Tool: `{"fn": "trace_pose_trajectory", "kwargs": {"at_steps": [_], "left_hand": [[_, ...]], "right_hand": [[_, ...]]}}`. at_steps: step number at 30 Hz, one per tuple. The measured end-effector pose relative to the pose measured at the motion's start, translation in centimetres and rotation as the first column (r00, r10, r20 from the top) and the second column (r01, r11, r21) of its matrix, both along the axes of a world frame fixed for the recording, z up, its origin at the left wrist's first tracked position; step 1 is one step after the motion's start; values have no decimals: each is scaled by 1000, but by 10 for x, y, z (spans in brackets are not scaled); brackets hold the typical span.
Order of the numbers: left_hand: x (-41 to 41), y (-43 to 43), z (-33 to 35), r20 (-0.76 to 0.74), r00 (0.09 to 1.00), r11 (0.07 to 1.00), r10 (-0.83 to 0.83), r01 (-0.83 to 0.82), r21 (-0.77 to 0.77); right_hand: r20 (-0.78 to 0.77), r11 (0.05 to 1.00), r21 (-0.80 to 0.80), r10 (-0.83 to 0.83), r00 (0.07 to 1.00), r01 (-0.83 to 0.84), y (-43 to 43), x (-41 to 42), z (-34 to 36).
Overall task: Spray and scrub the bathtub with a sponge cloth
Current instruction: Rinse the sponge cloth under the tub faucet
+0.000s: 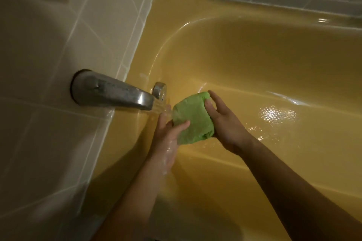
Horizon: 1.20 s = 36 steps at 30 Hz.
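A folded green sponge cloth (193,118) is held over the yellow bathtub (254,60), just right of the running water. My left hand (169,135) grips its lower left edge, thumb on top, and water runs over this hand. My right hand (225,121) holds the cloth's right side, with fingers curled over its top edge. Both forearms reach in from the bottom of the view.
A metal spout (115,92) sticks out of the tiled wall (49,45) at left, and water streams from it. A round chrome overflow plate (159,89) sits on the tub's end wall behind the stream. Water glints on the tub floor (278,114).
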State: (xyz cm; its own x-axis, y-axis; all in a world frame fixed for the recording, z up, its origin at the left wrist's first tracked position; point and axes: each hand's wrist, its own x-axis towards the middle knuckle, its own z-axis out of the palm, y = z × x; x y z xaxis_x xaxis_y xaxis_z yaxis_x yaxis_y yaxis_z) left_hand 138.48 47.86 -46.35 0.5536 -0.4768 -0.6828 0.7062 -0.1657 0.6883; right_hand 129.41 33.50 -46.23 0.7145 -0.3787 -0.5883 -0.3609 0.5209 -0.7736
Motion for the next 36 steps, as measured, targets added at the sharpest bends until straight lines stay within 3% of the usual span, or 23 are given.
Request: {"fn": "trace_pose_trajectory", "kwargs": {"at_steps": [3, 8, 12, 15, 18, 20, 22, 24, 27, 31, 33, 36], "left_hand": [[6, 3, -2, 160, 987, 999, 10, -17, 45], [10, 9, -3, 324, 934, 988, -153, 133, 82], [13, 14, -7, 349, 921, 985, -173, 151, 87], [15, 15, -12, 361, 919, 981, -159, 106, 163], [18, 14, -18, 393, 909, 968, -137, 39, 248], [20, 14, -21, 418, 894, 958, -160, 38, 285], [23, 16, -21, 427, 884, 955, -189, 64, 289], [25, 19, -22, 424, 876, 951, -229, 109, 288], [25, 21, -24, 434, 849, 940, -301, 188, 284], [22, 21, -24, 436, 828, 933, -353, 279, 225], [22, 18, -25, 447, 803, 918, -395, 322, 232], [23, 14, -32, 444, 815, 927, -372, 303, 219]], "right_hand": [[20, 990, -118, 80, 997, -77, -3, 1, 0], [-33, 892, -359, 282, 959, -275, 8, 8, -10], [-113, 816, -487, 295, 949, -312, 13, 26, -20], [-157, 785, -573, 177, 972, -235, 27, 39, -17], [-137, 821, -558, 47, 989, -117, 34, 45, -21], [-114, 862, -480, 120, 986, -160, 32, 42, -22], [2, 920, -312, 251, 968, -238, 32, 37, -18], [72, 942, -218, 277, 958, -256, 32, 32, -18], [12, 949, -286, 141, 990, -132, 32, 32, -27], [-93, 877, -476, 21, 995, -63, 36, 32, -36], [-80, 899, -436, 11, 997, -45, 36, 29, -35], [-1, 973, -216, 79, 997, -77, 32, 23, -36]]}}
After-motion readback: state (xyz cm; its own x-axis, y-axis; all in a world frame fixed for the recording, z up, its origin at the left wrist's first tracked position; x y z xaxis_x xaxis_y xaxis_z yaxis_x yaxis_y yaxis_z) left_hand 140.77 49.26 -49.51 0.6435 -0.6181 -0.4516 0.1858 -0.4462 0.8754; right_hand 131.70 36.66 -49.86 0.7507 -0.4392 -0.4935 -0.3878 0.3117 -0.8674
